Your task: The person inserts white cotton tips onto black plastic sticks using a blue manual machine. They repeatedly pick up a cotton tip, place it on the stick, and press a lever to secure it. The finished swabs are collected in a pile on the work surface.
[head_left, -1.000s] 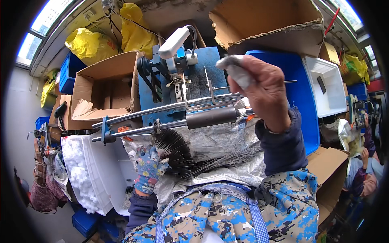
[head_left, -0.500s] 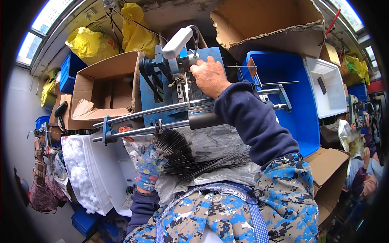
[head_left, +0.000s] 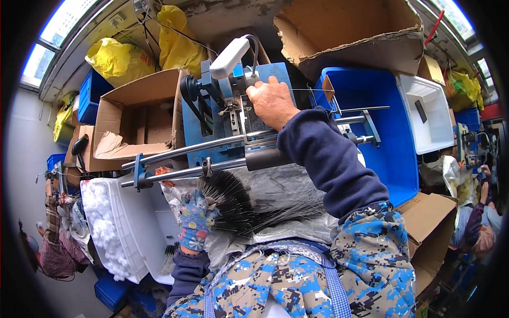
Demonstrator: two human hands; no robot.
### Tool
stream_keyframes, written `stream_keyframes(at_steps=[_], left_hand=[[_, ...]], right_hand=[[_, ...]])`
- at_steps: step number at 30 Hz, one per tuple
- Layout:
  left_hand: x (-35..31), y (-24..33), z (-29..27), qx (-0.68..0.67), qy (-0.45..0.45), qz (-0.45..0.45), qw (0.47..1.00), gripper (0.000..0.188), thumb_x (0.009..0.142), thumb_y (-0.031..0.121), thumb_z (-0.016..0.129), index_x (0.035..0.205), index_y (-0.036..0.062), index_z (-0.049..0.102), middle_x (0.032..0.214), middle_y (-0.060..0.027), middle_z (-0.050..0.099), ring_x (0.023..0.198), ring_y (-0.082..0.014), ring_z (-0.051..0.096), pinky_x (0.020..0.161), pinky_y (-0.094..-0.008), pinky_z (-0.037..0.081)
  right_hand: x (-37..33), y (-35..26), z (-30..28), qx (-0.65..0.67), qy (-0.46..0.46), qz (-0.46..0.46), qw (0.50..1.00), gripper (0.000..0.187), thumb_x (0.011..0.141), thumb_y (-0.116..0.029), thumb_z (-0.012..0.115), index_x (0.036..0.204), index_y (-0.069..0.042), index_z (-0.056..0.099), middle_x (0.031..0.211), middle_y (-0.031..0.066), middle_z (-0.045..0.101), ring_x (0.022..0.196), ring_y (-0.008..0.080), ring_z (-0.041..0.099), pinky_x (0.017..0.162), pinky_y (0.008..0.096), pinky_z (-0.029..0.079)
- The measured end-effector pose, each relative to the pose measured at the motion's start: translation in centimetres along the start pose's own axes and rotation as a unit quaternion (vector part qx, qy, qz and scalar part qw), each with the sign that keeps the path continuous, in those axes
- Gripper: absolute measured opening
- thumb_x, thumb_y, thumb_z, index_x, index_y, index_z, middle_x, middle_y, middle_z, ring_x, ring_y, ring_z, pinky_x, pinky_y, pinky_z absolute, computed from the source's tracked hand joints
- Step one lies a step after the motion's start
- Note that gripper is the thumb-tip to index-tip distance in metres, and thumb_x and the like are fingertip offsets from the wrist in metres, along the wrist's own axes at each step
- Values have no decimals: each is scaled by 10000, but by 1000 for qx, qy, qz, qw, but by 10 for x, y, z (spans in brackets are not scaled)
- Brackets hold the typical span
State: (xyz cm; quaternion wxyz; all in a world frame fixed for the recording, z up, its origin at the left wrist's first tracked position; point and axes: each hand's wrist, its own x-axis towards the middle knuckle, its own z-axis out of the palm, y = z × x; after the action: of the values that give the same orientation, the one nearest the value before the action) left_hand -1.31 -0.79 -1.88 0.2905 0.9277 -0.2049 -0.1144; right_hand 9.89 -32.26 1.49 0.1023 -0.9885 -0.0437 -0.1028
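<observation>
My right hand, bare, rests palm down on the bench machine, beside its white lamp-like head. Its fingers bend over the machine's top, and whatever they grip is hidden. My left hand, in a floral glove, is closed at the left edge of a bunch of thin wire brushes with black bristles. Their fine stems fan out from the glove over a grey sheet on my lap. Two steel rails run across, between the sheet and the machine.
Left of me stands a white bin with white fluffy pieces beside it; behind it is a cardboard box. On the right are a blue crate, a white tray and a large carton. Other people work at both sides.
My right hand has shifted very slightly left on the machine. A thin wire now shows sticking out left of my gloved hand. The co-worker's hands at the right have moved.
</observation>
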Motion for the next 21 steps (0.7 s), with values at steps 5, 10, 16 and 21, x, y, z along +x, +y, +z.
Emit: stream_keyframes(at_steps=[5,10,16,21], left_hand=[[1,-2,-1,136,-10,72,988,316,644,105,696,932,47,579,817,-87,618,789,-321,579,886,-466,375],[-2,-12,-1,161,20,123,979,407,630,110,693,994,29,532,835,-85,618,825,-318,573,844,-456,393],[-2,-2,0,156,72,105,980,328,633,77,663,947,35,579,826,-105,586,798,-318,572,695,-405,446],[3,28,-13,99,54,131,985,288,617,41,654,900,65,606,826,-110,574,757,-307,574,658,-382,453]], right_hand=[[-1,2,-1,20,31,-22,999,118,754,-91,519,836,-76,602,826,94,609,822,314,557,668,419,466],[0,3,2,18,34,-20,999,106,748,-97,522,809,-76,606,825,95,612,818,313,560,674,423,465],[5,4,7,62,12,7,998,178,777,-116,506,873,-93,655,826,93,620,870,295,548,748,441,404],[1,4,-3,-22,-25,56,998,198,798,-193,521,911,-114,663,940,94,607,967,286,506,803,434,341]])
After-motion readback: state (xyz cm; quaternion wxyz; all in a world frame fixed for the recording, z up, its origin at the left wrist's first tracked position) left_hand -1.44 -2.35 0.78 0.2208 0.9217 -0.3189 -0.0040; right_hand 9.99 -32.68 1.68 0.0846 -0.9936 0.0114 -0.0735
